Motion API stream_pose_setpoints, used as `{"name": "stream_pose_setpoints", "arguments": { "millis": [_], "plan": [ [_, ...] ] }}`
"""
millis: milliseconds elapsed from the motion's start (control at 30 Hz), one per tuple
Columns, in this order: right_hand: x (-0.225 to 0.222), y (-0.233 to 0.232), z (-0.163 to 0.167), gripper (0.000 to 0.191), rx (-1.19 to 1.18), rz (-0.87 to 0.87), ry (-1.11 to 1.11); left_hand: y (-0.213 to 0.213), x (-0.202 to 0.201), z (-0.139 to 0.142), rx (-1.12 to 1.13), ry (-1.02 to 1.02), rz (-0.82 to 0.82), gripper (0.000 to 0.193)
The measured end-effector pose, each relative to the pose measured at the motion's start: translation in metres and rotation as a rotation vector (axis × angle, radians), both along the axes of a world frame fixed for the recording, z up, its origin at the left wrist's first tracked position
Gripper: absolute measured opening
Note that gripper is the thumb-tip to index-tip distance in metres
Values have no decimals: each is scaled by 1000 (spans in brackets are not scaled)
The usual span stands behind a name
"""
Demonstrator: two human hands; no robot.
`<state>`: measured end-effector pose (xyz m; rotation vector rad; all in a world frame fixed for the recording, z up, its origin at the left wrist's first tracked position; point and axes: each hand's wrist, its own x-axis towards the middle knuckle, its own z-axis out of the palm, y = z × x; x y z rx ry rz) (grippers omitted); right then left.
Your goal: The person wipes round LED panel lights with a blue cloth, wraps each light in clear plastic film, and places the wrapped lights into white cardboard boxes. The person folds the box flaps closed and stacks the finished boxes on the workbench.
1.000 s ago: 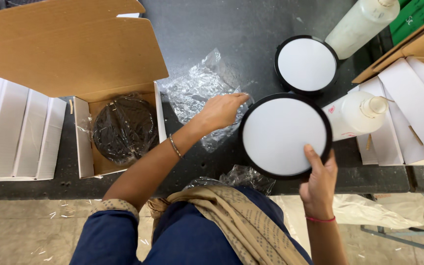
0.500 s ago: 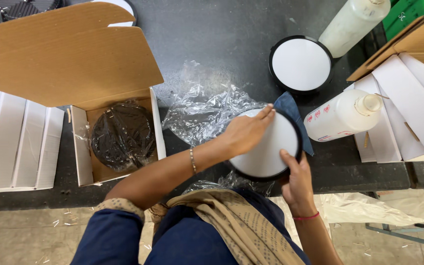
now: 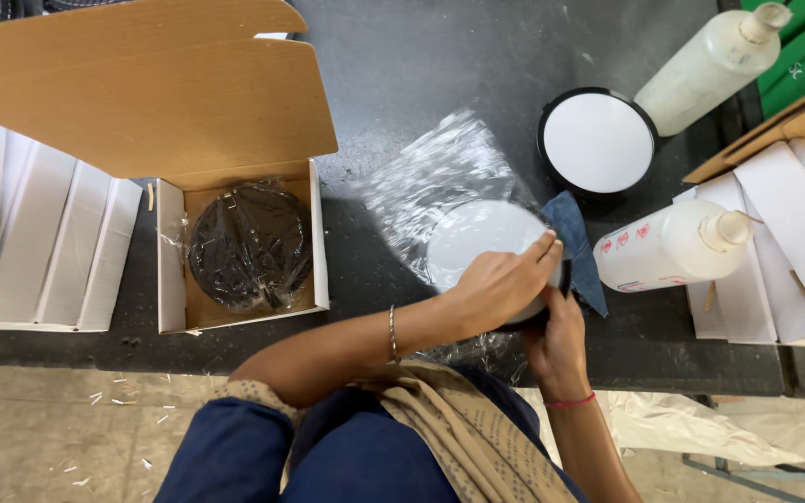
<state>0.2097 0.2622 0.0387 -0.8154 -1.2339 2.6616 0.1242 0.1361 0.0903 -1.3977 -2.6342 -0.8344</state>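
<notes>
A round white disc with a black rim sits low over the dark table, partly over a clear plastic bag. My left hand lies across its top right edge and grips it. My right hand holds the same disc from below, at its near edge. A blue cloth lies just right of the disc. Its underside is hidden by both hands.
An open cardboard box at left holds a black round item wrapped in plastic. A second white disc lies farther back. Two white plastic bottles lie on the right. Flat white cartons are stacked at both sides.
Both hands have brought the white disc leftwards and nearer, from beside the bottle onto the plastic bag. My left hand went from the bag to the disc's top.
</notes>
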Motion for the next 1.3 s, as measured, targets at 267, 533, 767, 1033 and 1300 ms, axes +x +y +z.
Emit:
{"name": "stream_pose_setpoints", "arguments": {
  "millis": [267,533,767,1033,1300],
  "plan": [
    [-18,2,-38,45,-108,166,150,15,21,3,189,-688,114,39],
    [-67,-3,-93,56,0,229,191,14,3,-28,223,-63,-179,67],
    [-91,-8,-78,67,757,375,-119,-28,-131,-21,428,-333,-76,47],
    [-93,6,-58,48,1607,503,83,-13,-192,-49,-108,-83,-377,87],
    [-18,46,-4,35,1105,552,-306,20,-194,-53,-535,-334,-411,59]
  ]
}}
